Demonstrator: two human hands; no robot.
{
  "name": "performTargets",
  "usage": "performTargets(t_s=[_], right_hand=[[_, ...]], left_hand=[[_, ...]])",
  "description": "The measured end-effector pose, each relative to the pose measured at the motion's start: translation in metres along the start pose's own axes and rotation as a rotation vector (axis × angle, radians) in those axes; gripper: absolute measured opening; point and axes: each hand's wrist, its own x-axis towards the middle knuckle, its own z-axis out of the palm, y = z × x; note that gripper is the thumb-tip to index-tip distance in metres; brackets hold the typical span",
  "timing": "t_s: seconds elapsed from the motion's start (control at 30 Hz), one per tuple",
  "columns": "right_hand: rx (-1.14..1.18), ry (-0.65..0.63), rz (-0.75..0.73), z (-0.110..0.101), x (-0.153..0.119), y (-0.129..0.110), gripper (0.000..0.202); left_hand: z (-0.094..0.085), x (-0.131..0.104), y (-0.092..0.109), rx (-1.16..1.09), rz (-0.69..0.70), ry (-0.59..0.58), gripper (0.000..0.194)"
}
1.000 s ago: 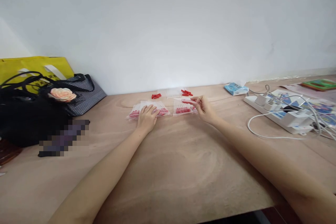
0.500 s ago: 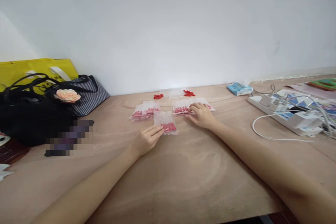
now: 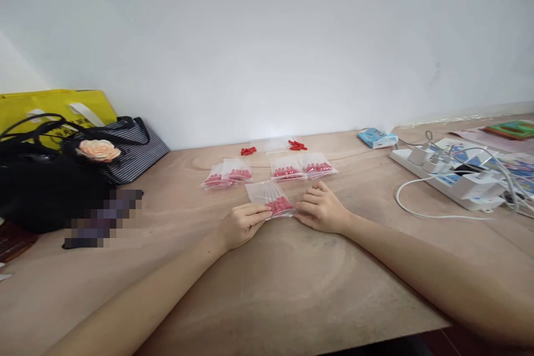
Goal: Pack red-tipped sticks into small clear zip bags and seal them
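Observation:
Between my hands lies a small clear plastic bag point(image 3: 278, 204) with a row of several red pieces along its near end and pale thin stems behind them. My left hand point(image 3: 245, 225) is closed, its fingertips gripping the bag's left lower edge. At the bag's right lower corner, the curled fingers of my right hand point(image 3: 319, 211) pinch its edge. Beyond are similar filled bags: a left pile point(image 3: 227, 173), a middle pile point(image 3: 287, 170) and a right pile point(image 3: 319, 166).
Loose red pieces lie farther back in a left heap point(image 3: 248, 151) and a right heap point(image 3: 297, 145). A white power strip point(image 3: 448, 183) with plugs and cables stands right, near a blue packet point(image 3: 377, 138). Striped point(image 3: 142, 147), black point(image 3: 45, 194) and yellow bags point(image 3: 89, 105) crowd the left.
My right hand has left the right-hand bag pile and come back toward me to the front bag's corner. The front bag has shifted slightly right and turned, still in my left hand.

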Motion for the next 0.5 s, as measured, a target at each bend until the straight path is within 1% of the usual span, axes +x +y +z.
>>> performTargets(t_s=[0.07,0.17,0.23,0.3,0.37,0.43,0.5], right_hand=[[-0.055,0.041,-0.075,0.001,0.001,0.001,0.015],[-0.102,0.043,-0.155,0.000,0.004,0.000,0.019],[-0.111,0.036,-0.184,0.000,0.007,-0.002,0.023],[-0.102,0.032,-0.208,-0.001,0.010,-0.004,0.024],[-0.091,0.034,-0.229,-0.001,0.012,-0.007,0.025],[-0.088,0.043,-0.239,-0.001,0.013,-0.009,0.025],[-0.091,0.047,-0.238,-0.001,0.014,-0.010,0.025]], left_hand=[[0.000,-0.001,-0.001,-0.037,-0.027,0.004,0.019],[0.000,0.001,0.001,-0.082,-0.057,-0.007,0.017],[-0.001,0.004,0.005,-0.090,-0.093,-0.026,0.017],[-0.001,0.009,0.010,-0.077,-0.156,-0.042,0.025],[-0.001,0.013,0.017,-0.068,-0.217,-0.059,0.027],[-0.001,0.016,0.022,-0.074,-0.255,-0.087,0.027],[-0.001,0.017,0.026,-0.076,-0.284,-0.115,0.033]])
